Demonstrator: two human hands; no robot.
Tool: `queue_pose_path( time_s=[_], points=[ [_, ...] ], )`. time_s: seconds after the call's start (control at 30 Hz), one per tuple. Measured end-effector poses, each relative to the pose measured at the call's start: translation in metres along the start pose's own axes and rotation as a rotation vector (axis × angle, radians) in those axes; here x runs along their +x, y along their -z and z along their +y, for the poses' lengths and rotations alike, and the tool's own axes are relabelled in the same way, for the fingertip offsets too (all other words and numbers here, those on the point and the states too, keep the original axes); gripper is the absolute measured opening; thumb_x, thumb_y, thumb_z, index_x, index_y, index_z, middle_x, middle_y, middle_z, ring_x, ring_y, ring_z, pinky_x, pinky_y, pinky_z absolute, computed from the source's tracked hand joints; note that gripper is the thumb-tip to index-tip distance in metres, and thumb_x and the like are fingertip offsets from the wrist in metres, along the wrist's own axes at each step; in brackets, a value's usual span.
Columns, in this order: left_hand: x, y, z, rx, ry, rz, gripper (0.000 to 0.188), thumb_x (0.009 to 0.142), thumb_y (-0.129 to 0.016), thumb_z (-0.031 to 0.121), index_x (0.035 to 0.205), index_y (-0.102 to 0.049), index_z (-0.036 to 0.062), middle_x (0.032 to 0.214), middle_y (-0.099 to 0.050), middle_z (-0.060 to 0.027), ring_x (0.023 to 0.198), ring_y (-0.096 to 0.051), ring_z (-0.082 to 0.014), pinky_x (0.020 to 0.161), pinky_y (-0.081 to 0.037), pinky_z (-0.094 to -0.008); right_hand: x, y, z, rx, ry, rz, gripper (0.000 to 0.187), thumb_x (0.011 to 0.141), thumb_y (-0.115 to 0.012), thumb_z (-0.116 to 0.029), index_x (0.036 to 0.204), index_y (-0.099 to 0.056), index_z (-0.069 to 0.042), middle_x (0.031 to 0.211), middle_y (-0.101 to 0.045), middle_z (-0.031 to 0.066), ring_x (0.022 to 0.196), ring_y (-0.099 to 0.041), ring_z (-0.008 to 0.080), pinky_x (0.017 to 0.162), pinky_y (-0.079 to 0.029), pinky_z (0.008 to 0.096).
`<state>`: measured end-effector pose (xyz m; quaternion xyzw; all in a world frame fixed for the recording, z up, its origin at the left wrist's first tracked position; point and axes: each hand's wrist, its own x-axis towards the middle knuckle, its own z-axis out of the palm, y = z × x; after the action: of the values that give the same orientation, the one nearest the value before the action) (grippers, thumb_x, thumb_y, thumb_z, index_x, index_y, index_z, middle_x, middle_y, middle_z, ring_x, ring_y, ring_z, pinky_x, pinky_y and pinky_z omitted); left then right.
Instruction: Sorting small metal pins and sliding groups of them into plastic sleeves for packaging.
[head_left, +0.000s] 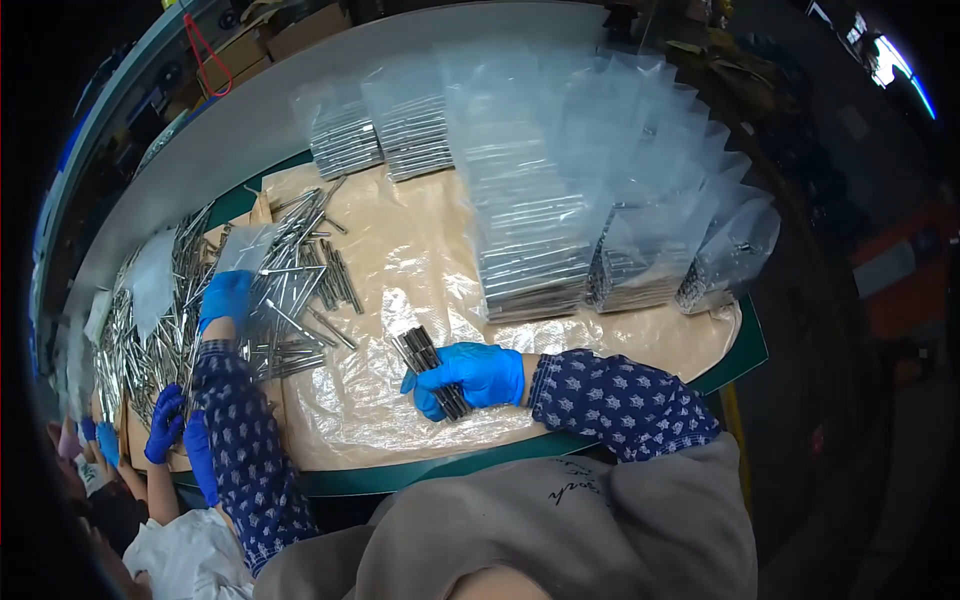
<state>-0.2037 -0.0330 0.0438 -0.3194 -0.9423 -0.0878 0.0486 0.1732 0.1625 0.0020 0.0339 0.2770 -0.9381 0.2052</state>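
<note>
My right hand (470, 378), in a blue glove, is wrapped round a small bundle of short metal rods (420, 350) over the middle of the table. The rods stand out above and below the fist, tilted. At the left, my left hand (225, 297), also gloved in blue, is closed at a clear plastic bag (247, 246) and slightly blurred. Around and beneath that hand lies a heap of loose, shiny metal rods (185, 270). A few stray rods (340, 275) lie at the heap's right side.
Clear bags packed with metal rods (535, 230) stand in rows at the back right. Two smaller filled bags (415, 130) sit at the back. Tan sheeting covers the green-edged table (380, 440). A co-worker's purple-blue gloved hand (165, 425) is near my left forearm. Another worker sits beyond.
</note>
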Motion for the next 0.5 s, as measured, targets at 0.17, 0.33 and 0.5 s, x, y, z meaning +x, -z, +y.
queue_pose_path(
  time_s=[0.17,0.33,0.5],
  points=[
    [-0.043,0.016,0.027,-1.029,-0.128,0.430,0.012,0.084,-0.063,0.008,0.095,-0.064,0.0040,0.096,-0.066,-0.0066,0.085,-0.060,-0.0120,0.075,-0.047,-0.0286,-0.001,-0.007,-0.002,-0.039,0.032,0.058,0.035,0.090,-0.054,-0.018,0.113,-0.048,0.007,0.076,-0.057,0.0094,0.068,-0.056,0.0173,0.067,-0.049,0.0304],
    [-0.126,0.008,0.177,-0.715,-0.492,0.062,0.015,0.073,-0.068,0.005,0.086,-0.062,0.0059,0.081,-0.057,-0.0100,0.076,-0.058,-0.0248,0.070,-0.045,-0.0300,-0.003,-0.024,-0.005,-0.302,0.210,0.098,0.028,0.091,-0.053,-0.021,0.105,-0.052,0.002,0.075,-0.057,0.0080,0.066,-0.056,0.0137,0.064,-0.049,0.0283],
    [-0.139,-0.047,0.182,-0.694,-0.503,-0.031,0.015,0.073,-0.066,0.003,0.085,-0.056,0.0042,0.081,-0.057,-0.0083,0.077,-0.057,-0.0207,0.071,-0.046,-0.0301,-0.002,-0.020,-0.005,-0.371,0.261,0.275,0.021,0.091,-0.050,-0.018,0.101,-0.048,0.000,0.074,-0.057,0.0085,0.064,-0.056,0.0143,0.060,-0.048,0.0266]
  ],
)
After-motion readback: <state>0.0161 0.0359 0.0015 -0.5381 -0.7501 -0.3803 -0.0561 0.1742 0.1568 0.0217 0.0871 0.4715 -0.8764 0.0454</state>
